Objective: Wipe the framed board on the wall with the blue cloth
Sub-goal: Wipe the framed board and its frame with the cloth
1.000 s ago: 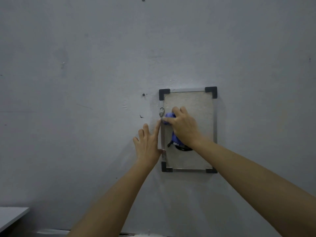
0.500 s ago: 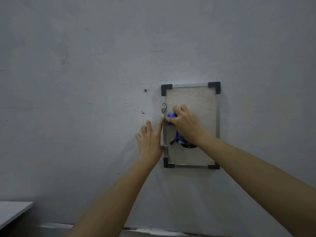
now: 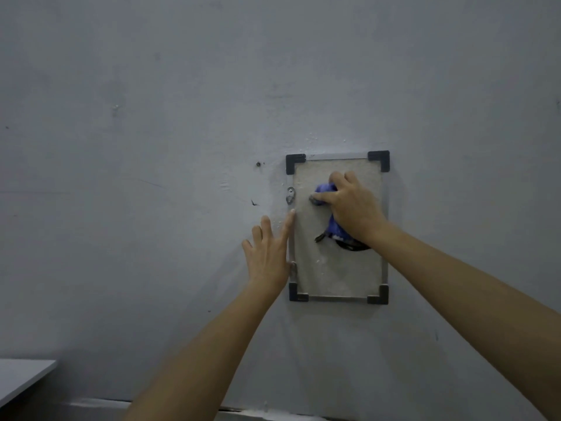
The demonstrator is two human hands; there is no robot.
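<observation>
A person's left hand (image 3: pixel 268 256), fingers spread, rests at the left edge of a speckled grey board (image 3: pixel 334 268) framed in silver with black corner caps; the right hand (image 3: pixel 353 208) clutches a crumpled blue cloth (image 3: pixel 324 189) against the board's upper middle, on a grey wall (image 3: pixel 151 147).

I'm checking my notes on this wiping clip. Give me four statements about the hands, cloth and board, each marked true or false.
1. The right hand holds the blue cloth against the board. True.
2. The left hand also grips the blue cloth. False: it lies flat, fingers straight, along the frame's left edge.
3. Black corner pieces sit at all four corners of the board. True.
4. The blue cloth is at the board's bottom edge. False: it is on the upper half.
</observation>
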